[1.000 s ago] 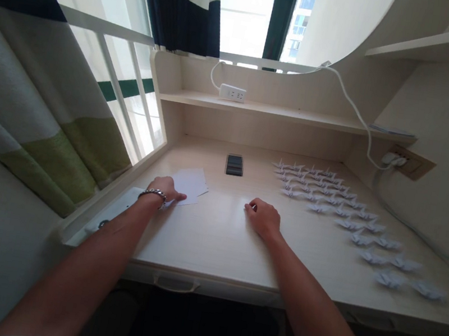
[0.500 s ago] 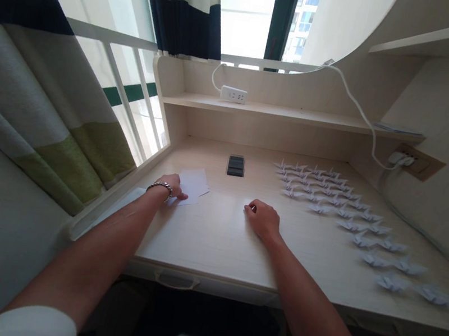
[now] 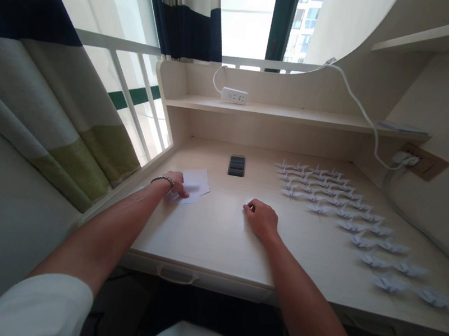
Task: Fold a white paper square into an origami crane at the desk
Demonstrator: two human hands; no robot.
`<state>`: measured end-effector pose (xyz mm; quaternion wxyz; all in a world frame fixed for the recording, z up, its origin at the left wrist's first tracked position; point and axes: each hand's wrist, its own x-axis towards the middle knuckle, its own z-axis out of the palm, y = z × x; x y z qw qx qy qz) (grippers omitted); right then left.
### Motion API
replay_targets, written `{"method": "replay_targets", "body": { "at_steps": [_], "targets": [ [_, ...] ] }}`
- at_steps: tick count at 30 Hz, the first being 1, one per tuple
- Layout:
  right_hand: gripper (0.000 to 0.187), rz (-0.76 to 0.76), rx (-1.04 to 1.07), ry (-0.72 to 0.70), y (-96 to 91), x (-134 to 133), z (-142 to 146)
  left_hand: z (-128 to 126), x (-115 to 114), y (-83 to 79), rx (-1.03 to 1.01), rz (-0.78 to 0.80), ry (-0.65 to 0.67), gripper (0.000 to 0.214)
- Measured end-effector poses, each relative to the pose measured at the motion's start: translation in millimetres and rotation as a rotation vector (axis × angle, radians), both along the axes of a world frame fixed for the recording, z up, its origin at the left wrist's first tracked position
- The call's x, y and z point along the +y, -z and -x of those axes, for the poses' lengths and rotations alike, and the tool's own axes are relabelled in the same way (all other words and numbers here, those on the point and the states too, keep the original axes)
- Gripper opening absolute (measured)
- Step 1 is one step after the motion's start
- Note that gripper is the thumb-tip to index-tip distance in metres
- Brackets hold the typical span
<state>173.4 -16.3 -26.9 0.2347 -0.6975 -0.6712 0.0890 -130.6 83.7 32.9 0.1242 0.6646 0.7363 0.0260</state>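
White square sheets of paper point(image 3: 198, 178) lie in a loose, slightly fanned pile on the left of the desk. My left hand point(image 3: 176, 183), with a chain bracelet at the wrist, is over the pile's near left side. Its thumb and fingers are bent together on a sheet and cover part of it. On the bare desk right of the pile rests my right hand point(image 3: 261, 217), fingers curled in and thumb against them, with nothing seen in it. Several folded white paper cranes point(image 3: 323, 192) stand in rows on the right.
A small dark ridged object point(image 3: 237, 165) lies at the desk's middle back. On the shelf above sits a white power strip point(image 3: 234, 96); its cable runs to the wall socket point(image 3: 421, 162). The curtain point(image 3: 84, 140) hangs left of the desk point(image 3: 213, 240).
My left hand has shifted slightly, its fingers now more bent over the paper. My right hand has barely moved. The view has tilted a little.
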Motion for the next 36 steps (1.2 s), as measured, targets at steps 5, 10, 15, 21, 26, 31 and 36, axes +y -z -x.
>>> {"method": "replay_targets", "body": {
  "at_steps": [5, 10, 15, 21, 26, 31, 36],
  "targets": [
    [0.021, 0.002, 0.054, -0.008, -0.1, 2.1, -2.6, -2.2, -23.3, -5.7, -0.161, -0.149, 0.045, 0.055],
    [0.024, -0.029, 0.475, -0.147, -5.8, 4.2, 6.5, -29.7, -57.0, -7.8, -0.442, -0.119, 0.181, 0.041],
    [0.035, 0.159, 0.914, -0.444, -5.9, 4.6, 16.7, -78.0, -82.0, 6.1, -0.897, -0.036, 0.270, 0.041],
    [0.019, 0.223, 0.891, -0.400, 2.5, 0.6, 4.2, -83.8, -94.0, 20.7, -1.131, -0.187, 0.029, 0.042],
    [0.021, 0.234, 0.905, -0.336, 6.4, -3.8, -0.9, -56.8, -107.8, 36.3, -1.149, -0.271, -0.098, 0.036],
    [0.022, 0.246, 0.925, -0.286, 5.8, -6.6, -0.2, -46.3, -118.0, 52.7, -1.059, -0.246, 0.056, 0.024],
    [0.021, 0.239, 0.960, -0.213, 1.4, -17.4, 2.0, -47.9, -120.9, 58.5, -0.960, -0.223, 0.240, 0.017]
  ]
}}
